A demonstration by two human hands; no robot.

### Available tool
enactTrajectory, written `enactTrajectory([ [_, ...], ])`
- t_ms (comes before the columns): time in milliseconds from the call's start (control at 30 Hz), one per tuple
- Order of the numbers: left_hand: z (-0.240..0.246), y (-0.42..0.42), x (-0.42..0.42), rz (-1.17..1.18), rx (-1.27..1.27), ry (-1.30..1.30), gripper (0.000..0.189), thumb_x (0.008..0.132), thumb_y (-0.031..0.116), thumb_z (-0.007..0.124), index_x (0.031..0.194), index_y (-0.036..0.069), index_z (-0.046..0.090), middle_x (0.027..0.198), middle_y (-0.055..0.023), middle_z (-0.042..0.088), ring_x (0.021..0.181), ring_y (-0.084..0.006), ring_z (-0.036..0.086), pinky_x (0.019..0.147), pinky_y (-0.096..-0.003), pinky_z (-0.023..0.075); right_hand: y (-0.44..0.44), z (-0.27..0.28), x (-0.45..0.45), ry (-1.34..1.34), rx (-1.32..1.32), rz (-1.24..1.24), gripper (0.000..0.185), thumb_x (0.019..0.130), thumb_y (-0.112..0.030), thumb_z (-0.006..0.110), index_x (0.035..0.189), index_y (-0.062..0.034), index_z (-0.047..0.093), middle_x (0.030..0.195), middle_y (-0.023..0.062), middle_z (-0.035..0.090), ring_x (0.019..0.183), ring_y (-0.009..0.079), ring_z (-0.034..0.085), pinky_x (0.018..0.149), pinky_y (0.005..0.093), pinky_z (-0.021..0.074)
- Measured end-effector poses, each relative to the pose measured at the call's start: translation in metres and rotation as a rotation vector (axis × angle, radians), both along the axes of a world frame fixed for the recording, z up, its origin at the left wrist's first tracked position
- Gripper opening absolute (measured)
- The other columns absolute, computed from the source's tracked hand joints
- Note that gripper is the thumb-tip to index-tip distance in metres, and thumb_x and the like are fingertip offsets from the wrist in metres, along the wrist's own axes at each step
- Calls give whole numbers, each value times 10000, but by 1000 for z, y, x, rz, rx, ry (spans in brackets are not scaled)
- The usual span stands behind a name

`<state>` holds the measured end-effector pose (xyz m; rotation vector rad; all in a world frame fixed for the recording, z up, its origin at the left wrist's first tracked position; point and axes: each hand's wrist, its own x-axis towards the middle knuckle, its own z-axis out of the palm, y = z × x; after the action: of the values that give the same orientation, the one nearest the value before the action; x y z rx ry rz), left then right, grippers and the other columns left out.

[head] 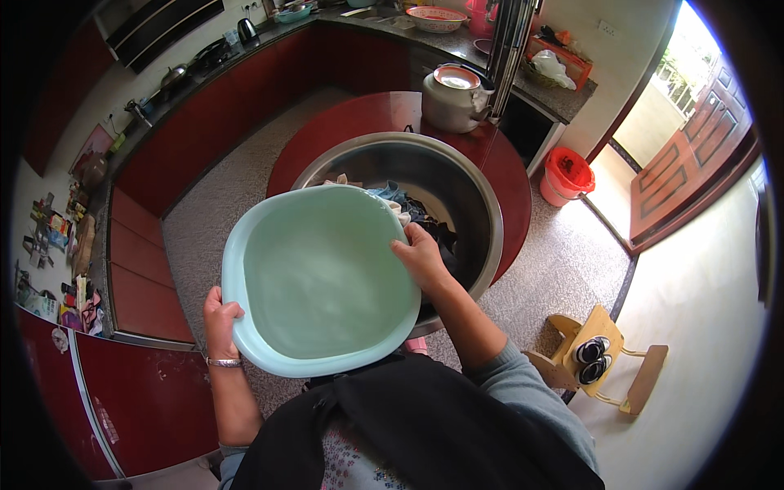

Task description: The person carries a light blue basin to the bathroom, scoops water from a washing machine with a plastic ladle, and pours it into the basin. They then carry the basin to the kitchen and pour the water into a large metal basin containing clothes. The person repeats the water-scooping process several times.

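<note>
A light green plastic basin holding water is held in front of me. My left hand grips its left rim, thumb over the edge. On the opposite rim, at the upper right, my right hand has its grip, thumb on top. Partly behind the plastic basin, a large round metal basin rests on a round red table. Dark, blue and white cloth items lie inside it, some of them hidden by the plastic basin.
On the red table behind the metal basin stands a large metal kettle. A red-lined bucket is on the floor to the right, near an open door. Shoes lie on a small wooden chair. Counters run along the walls.
</note>
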<state>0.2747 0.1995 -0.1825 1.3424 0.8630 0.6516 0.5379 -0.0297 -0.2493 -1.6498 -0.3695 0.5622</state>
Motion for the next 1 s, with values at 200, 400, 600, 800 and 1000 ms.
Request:
enactTrajectory([
  [200, 0, -1, 19, 73, -16, 55, 206, 594, -87, 437, 739, 58, 419, 720, -34, 498, 604, -100, 436, 576, -237, 411, 15, -6, 30, 43, 0, 70, 212, 767, -112, 577, 924, 28, 551, 805, 115, 611, 711, 170, 587, 650, 306, 477],
  [400, 7, -5, 25, 77, -67, 24, 221, 597, -88, 434, 771, 47, 429, 751, -58, 523, 614, -115, 463, 599, -250, 441, 19, -10, 42, -12, -36, 106, 168, 782, -89, 578, 910, 19, 561, 790, 55, 577, 715, 111, 540, 642, 262, 451],
  [600, 9, -3, 26, 71, -46, 28, 204, 596, -87, 427, 748, 49, 420, 735, -58, 519, 604, -117, 465, 592, -240, 438, 21, -12, 43, 15, -11, 90, 206, 766, -106, 588, 920, 28, 560, 807, 109, 608, 731, 167, 580, 665, 302, 468],
  [800, 13, -5, 27, 65, -24, 34, 189, 599, -81, 433, 742, 42, 427, 729, -55, 522, 601, -108, 458, 588, -234, 428, 21, -22, 44, 16, 9, 111, 166, 795, -67, 574, 939, 15, 568, 812, 52, 593, 725, 105, 549, 642, 260, 457],
  [1000, 19, -6, 29, 58, 1, 52, 181, 602, -73, 435, 741, 42, 429, 728, -53, 524, 601, -107, 459, 586, -234, 426, 20, -22, 43, 44, 0, 98, 155, 805, -67, 580, 937, 14, 568, 816, 48, 595, 722, 105, 554, 643, 263, 462],
])
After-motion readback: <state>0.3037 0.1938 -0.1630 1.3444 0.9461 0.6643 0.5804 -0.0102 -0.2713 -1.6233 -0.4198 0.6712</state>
